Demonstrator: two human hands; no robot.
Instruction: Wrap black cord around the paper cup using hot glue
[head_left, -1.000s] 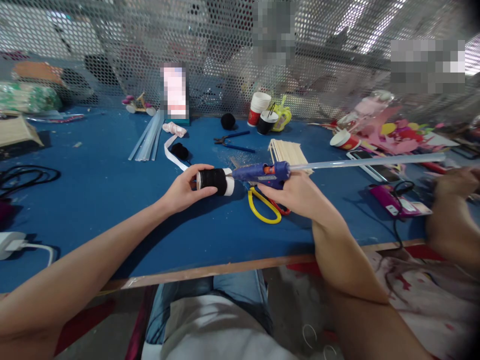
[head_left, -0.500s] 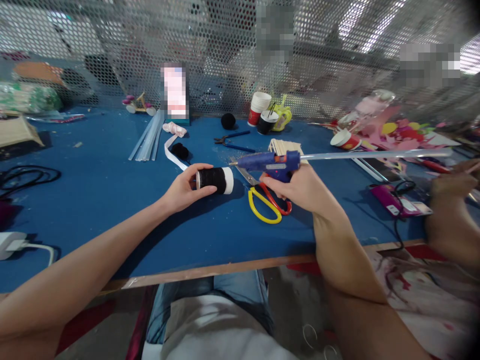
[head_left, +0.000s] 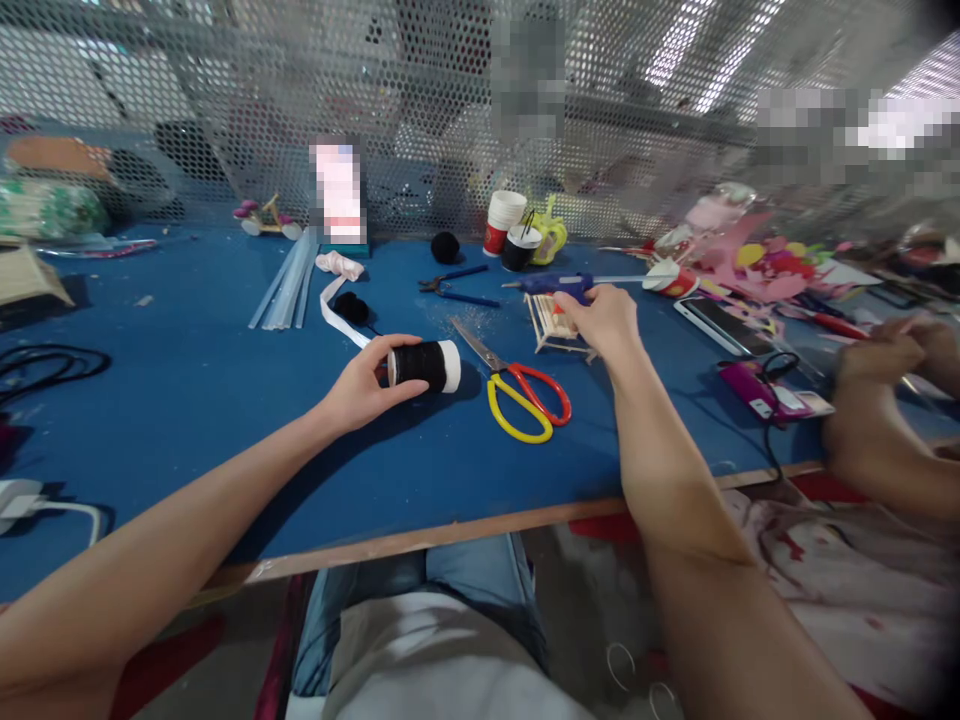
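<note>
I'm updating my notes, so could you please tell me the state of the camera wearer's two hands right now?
Left hand: closed around the black-and-white cylinder.
Right hand: closed on the blue glue gun.

Before you: scissors (head_left: pixel 498 376), yellow and red handles; beyond, blue-handled pliers (head_left: pixel 470 297). Your left: black cable (head_left: pixel 64 348), white charger (head_left: pixel 16 503). Your right: phone (head_left: pixel 726 326) near purple case (head_left: pixel 750 390). Ahead: perforated screen (head_left: pixel 255 90).

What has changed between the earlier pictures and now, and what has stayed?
The right hand, keeping hold of the glue gun, has moved it forward and right, away from the cylinder, to the wooden rack. The left hand still holds the cylinder; the scissors lie unmoved.
</note>
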